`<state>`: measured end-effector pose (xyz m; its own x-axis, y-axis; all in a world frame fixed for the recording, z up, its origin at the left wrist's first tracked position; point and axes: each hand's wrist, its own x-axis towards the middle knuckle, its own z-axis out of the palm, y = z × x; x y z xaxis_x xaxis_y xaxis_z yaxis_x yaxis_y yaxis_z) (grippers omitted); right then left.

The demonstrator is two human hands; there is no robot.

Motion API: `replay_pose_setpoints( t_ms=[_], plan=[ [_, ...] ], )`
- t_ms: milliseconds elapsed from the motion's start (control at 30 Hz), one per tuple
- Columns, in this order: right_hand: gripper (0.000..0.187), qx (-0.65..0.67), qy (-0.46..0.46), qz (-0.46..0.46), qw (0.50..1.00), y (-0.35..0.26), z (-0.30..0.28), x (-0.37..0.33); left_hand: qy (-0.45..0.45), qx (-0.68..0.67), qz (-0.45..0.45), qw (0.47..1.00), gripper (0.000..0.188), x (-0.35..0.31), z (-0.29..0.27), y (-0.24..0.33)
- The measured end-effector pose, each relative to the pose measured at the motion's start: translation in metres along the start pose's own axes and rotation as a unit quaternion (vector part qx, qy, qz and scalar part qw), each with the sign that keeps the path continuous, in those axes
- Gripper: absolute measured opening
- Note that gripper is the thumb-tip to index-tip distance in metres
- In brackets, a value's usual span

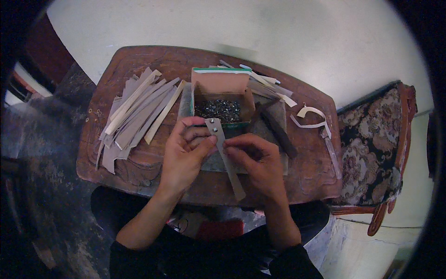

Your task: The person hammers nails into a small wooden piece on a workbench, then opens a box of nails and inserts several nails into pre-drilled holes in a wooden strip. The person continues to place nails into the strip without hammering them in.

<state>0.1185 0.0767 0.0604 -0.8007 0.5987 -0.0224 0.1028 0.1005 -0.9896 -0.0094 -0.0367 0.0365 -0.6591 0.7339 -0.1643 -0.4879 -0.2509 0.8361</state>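
Note:
My left hand (182, 156) is closed on a narrow grey-beige strip (231, 174), thumb on its face near the upper end. Two shiny round metal studs (213, 130) sit at that end. The strip slants down to the right, its lower end free. My right hand (260, 160) is closed, thumb and forefinger pinched together at the strip's right edge; what is between those fingertips is hidden. Just beyond my hands stands an open cardboard box (223, 83) with green edges, holding many small dark and shiny metal pieces (218, 110).
A carved wooden table (302, 181) carries a heap of similar strips (139, 107) at left and more strips (274, 88) behind the box. A dark bar-shaped object (278, 132) lies right of the box, near curled pale scraps (320, 122). A patterned upholstered chair (371, 149) stands at right.

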Motion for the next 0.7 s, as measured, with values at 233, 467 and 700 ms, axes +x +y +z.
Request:
replay_pose_setpoints(
  t_ms=[233,467,700],
  plan=[
    [0.015,0.018,0.012,0.0,1.0,0.007,0.002,0.008,-0.012,-0.049,-0.037,0.998,0.023,0.004,-0.006,-0.011],
    [0.015,0.025,0.0,0.003,1.0,0.014,0.001,0.01,0.012,-0.065,-0.041,0.997,0.015,0.003,-0.004,-0.013],
    [0.015,0.032,0.006,-0.02,0.999,0.022,0.003,0.012,0.014,-0.039,-0.05,0.998,0.013,0.002,-0.004,-0.013]
  ],
)
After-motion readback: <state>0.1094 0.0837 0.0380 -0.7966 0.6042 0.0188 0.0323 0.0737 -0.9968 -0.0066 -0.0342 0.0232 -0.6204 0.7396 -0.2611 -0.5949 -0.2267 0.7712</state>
